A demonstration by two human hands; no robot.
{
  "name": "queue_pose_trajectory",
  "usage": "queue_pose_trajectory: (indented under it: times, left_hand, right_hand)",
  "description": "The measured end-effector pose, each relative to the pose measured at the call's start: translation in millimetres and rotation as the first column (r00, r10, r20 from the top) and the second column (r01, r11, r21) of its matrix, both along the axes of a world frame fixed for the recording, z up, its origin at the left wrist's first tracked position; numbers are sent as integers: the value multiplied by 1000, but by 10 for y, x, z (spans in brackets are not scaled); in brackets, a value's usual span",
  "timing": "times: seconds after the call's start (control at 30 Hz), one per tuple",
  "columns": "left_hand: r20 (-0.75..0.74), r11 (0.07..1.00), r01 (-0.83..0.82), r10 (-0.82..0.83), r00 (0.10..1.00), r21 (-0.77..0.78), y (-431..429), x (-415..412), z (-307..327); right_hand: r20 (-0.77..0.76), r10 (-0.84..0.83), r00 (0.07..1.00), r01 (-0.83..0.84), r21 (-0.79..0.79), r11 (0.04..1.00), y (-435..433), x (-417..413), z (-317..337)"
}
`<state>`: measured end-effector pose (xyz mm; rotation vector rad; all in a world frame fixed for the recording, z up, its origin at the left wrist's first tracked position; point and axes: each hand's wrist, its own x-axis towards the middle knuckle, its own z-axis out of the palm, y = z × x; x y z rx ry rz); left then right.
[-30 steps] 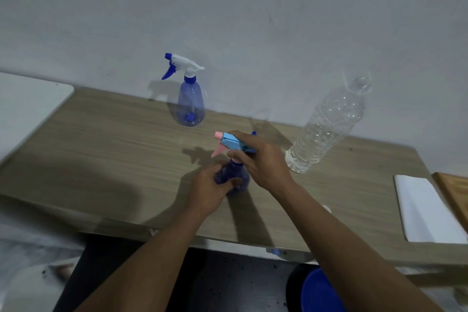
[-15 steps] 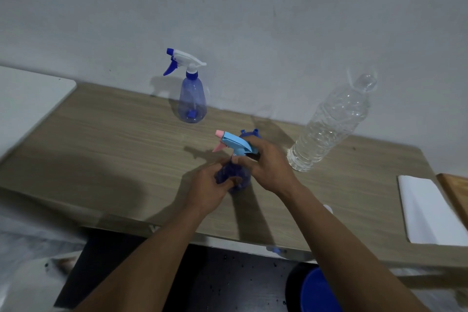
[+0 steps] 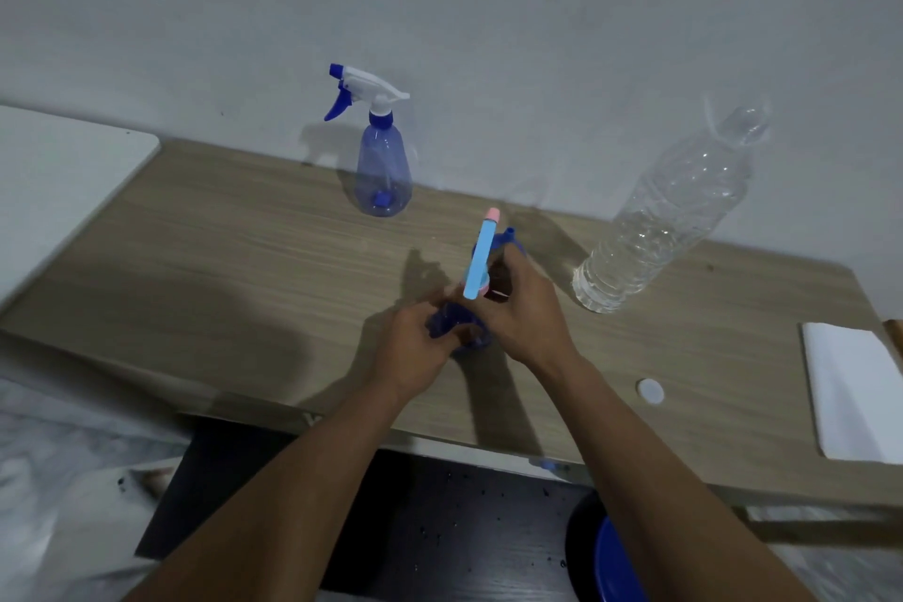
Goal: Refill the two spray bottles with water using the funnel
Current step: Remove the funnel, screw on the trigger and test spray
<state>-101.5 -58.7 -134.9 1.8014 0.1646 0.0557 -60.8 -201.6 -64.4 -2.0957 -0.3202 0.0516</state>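
Near spray bottle point(image 3: 447, 320): centre of frame, on the surface point(image 3: 220, 259), dark blue body mostly covered by both hands. Left hand point(image 3: 415, 347): grip clamped on the bottle body, fingers curled round it from the left. Right hand point(image 3: 523, 313): grip clamped on the base of the light blue spray head point(image 3: 481, 259), at the neck. The spray head's long axis runs from the hands toward the top of the frame, and its pink nozzle point(image 3: 492, 213) points up-frame at the wall. Whether the head is seated on the neck or loose cannot be told. A dark blue part point(image 3: 508, 240) shows just behind the head; it is too hidden to identify.

Second spray bottle point(image 3: 381, 166): upper centre-left, upright by the wall, well apart from the hands, white and blue trigger head pointing to the left of the frame.

Clear water bottle point(image 3: 669, 215): right of centre, standing, near the right hand but not touching it. A white cap point(image 3: 651, 391) lies flat on the surface lower right. A white sheet point(image 3: 855, 391) lies at the right edge
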Motion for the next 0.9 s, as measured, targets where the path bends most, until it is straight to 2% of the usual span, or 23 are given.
queue_pose_trajectory:
  times: [0.17, 0.37, 0.57, 0.7, 0.9]
  left_hand:
    - [20, 999, 39, -39, 999, -3, 1, 30, 24]
    - [16, 984, -78, 77, 997, 161, -37, 0, 30]
    - [30, 994, 12, -16, 999, 112, -9, -15, 98]
    - [37, 986, -35, 29, 999, 164, -21, -12, 107]
    - [-46, 965, 39, -28, 999, 261, 48, 11, 109]
  right_hand:
    - [21, 24, 999, -24, -1, 1000, -47, -34, -10]
    - [-61, -22, 998, 26, 62, 998, 5, 3, 25]
    - [-1, 17, 1000, -17, 45, 999, -30, -9, -33]
    - [-57, -54, 997, 60, 108, 992, 12, -17, -36]
    - [-57, -109, 992, 112, 64, 992, 27, -67, -45]
